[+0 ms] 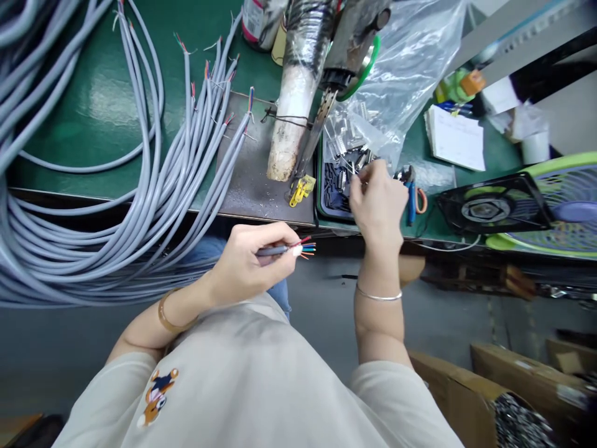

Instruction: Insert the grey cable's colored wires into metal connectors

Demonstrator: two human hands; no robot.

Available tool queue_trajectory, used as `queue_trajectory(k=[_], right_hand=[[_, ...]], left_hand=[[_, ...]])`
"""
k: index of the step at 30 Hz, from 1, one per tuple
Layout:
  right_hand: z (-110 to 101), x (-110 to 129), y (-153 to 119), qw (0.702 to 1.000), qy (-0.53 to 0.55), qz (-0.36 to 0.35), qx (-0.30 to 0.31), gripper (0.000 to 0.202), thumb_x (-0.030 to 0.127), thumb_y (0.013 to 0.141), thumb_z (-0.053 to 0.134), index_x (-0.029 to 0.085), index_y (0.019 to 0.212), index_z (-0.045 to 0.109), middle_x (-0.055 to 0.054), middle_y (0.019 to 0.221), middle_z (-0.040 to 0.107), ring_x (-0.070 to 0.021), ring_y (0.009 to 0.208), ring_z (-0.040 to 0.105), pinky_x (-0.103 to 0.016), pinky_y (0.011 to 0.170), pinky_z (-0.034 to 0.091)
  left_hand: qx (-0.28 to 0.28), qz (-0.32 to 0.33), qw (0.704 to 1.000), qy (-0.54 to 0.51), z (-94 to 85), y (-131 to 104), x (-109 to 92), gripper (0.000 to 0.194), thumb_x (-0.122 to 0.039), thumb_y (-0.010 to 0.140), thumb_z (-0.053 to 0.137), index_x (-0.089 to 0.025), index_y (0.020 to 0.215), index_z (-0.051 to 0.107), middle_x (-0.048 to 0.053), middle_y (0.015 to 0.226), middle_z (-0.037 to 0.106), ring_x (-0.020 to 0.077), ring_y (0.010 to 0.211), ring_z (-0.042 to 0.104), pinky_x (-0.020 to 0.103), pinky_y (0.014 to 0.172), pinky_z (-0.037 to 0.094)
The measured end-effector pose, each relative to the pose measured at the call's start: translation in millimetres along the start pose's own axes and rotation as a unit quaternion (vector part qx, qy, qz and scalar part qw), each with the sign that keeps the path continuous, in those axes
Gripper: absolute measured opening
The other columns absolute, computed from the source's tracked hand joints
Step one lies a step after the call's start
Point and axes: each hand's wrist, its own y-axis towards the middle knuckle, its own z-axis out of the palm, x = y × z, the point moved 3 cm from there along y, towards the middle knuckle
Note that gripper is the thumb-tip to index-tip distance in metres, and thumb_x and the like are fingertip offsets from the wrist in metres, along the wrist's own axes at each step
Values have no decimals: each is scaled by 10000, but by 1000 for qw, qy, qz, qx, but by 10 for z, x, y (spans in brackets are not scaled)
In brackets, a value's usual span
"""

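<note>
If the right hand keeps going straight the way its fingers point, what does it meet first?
Most likely the small metal parts in the dark tray just past the right hand, under the clear plastic bag; depth is unclear.

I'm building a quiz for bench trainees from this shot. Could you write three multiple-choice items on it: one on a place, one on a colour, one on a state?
1. Where is the right hand?
A. over the small tray of metal parts
B. on the fan
C. in the lap

2. What colour is the bench top?
A. white
B. green
C. red

3. How is the end of the grey cable in the left hand?
A. capped
B. knotted
C. stripped, coloured wires fanned out

Answers: 1 A, its fingers reach into the tray below the clear bag. 2 B, green shows around the cable bundle. 3 C, bare coloured wires stick out past the fingertips.
</note>
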Motion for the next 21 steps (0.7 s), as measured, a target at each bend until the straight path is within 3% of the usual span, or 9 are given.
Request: queue_trajectory(k=[2,4,9,13,16,19,21], right_hand=[[102,93,36,1000,-17,5,10,63,261,923,583,204,946,596,-80,775,681,-242,730,632,-379,723,441],[135,159,26,1000,-24,-2,20,32,225,882,612,212,891,584,-85,817,683,-246,782,626,-387,753,454],[-19,77,-69,996,85,-10,-34,88,246,848,617,221,791,555,-56,861,683,-224,879,650,-395,860,517],[-148,-125,-137,959,274,27,-65,160,340,827,669,210,812,577,-23,875,694,-151,780,672,-314,757,571],[-223,-195,-208,933,350,57,-61,259,397,800,737,202,787,566,-38,929,722,-134,746,682,-274,654,569],[-348,-82,-361,922,380,43,-66,267,389,826,754,195,785,576,-59,1007,746,-109,681,658,-247,570,562],[-458,75,-513,919,378,19,-105,232,353,856,752,191,793,598,-57,1008,742,-111,677,661,-250,557,571]], left_hand=[[6,-33,998,-54,8,-9,30,119,-182,815,696,-157,711,645,-24,606,543,57,517,403,196,479,323],[-23,-98,985,-142,-26,-13,137,169,-251,806,726,-163,704,623,-40,562,499,51,481,379,187,448,297],[-120,-217,917,-312,-146,-28,394,229,-259,695,786,-175,694,573,-72,515,460,26,407,285,153,369,172],[-136,-237,903,-331,-159,-34,441,222,-225,687,799,-166,704,585,-72,513,477,21,393,299,144,363,190],[-139,-238,904,-326,-127,-28,467,233,-222,685,807,-163,690,582,-72,507,469,21,398,304,143,364,187],[-150,-231,911,-306,-76,-22,519,230,-219,689,810,-157,683,589,-52,543,504,26,423,343,145,372,184],[-159,-215,921,-283,-32,-14,546,221,-228,700,814,-150,690,607,-40,566,525,25,432,358,148,377,172]])
